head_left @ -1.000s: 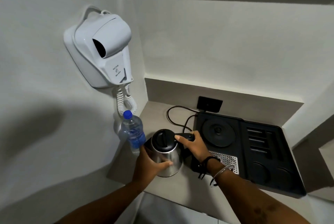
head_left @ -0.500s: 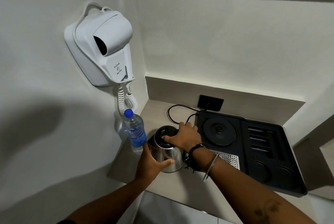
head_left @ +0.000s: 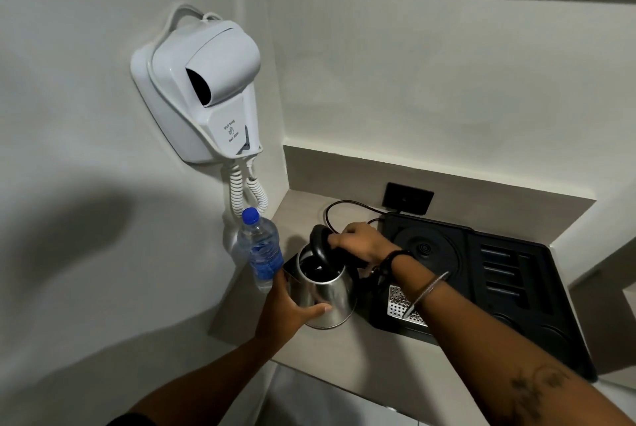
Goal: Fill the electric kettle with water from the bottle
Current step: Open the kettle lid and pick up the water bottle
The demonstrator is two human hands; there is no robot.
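A steel electric kettle (head_left: 332, 298) stands on the beige counter, left of the black tray. Its black lid (head_left: 318, 241) is tipped up and the dark inside shows. My right hand (head_left: 361, 241) holds the lid at its rear edge, above the handle. My left hand (head_left: 287, 313) wraps the kettle's body from the left front. A clear water bottle (head_left: 261, 246) with a blue cap and blue label stands upright just left of the kettle, against the wall, cap on.
A black tray (head_left: 509, 274) with the round kettle base (head_left: 425, 250) and a metal drip grille fills the right of the counter (head_left: 344, 360). A black cord loops to a wall socket (head_left: 407, 198). A white wall-hung hair dryer (head_left: 203, 91) hangs above the bottle.
My right hand moved from the handle onto the lid and lifted it open. My left hand kept its hold on the kettle's body. The bottle stayed put.
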